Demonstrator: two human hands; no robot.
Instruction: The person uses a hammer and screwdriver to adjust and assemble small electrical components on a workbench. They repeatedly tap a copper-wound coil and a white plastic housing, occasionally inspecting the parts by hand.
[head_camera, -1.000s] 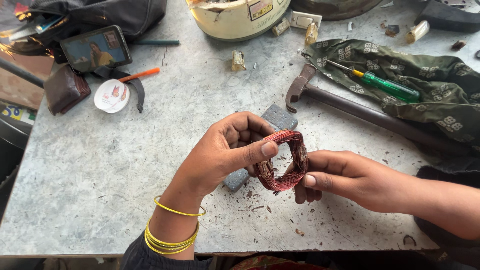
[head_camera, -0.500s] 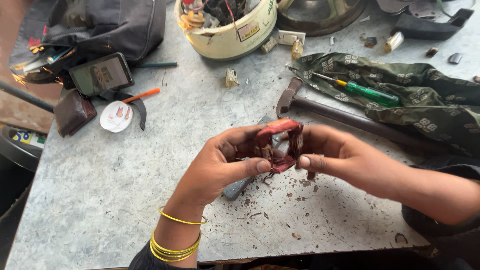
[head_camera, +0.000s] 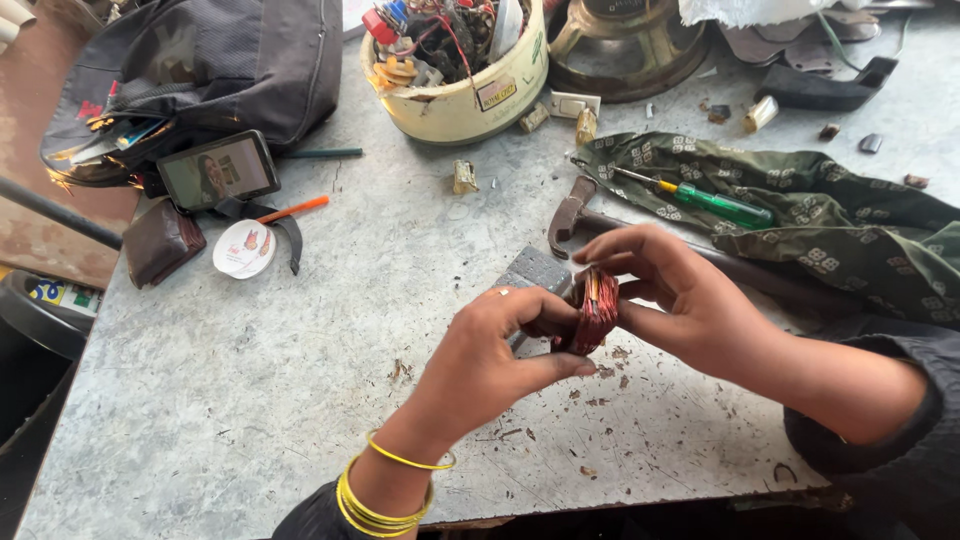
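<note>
A small coil of reddish copper wire (head_camera: 598, 310) is pinched edge-on between both hands above the grey metal table (head_camera: 300, 400). My left hand (head_camera: 490, 360), with yellow bangles at the wrist, grips the coil from the left with thumb underneath. From the right, my right hand (head_camera: 680, 295) closes its fingers over the coil's top and far side. A grey block (head_camera: 535, 270) lies on the table just behind the hands, partly hidden by them.
A hammer (head_camera: 575, 215) and a green-handled screwdriver (head_camera: 715, 205) lie on a green patterned cloth (head_camera: 850, 225) at right. A cream bowl of wires and parts (head_camera: 455, 65) stands at the back. A dark bag (head_camera: 200, 70), phone (head_camera: 218, 170), wallet (head_camera: 160, 245) and round lid (head_camera: 243, 248) sit at left.
The coil was an open loop held between both hands; it has been folded and squeezed flat, now turned edge-on. The view has shifted, showing more of the back of the table.
</note>
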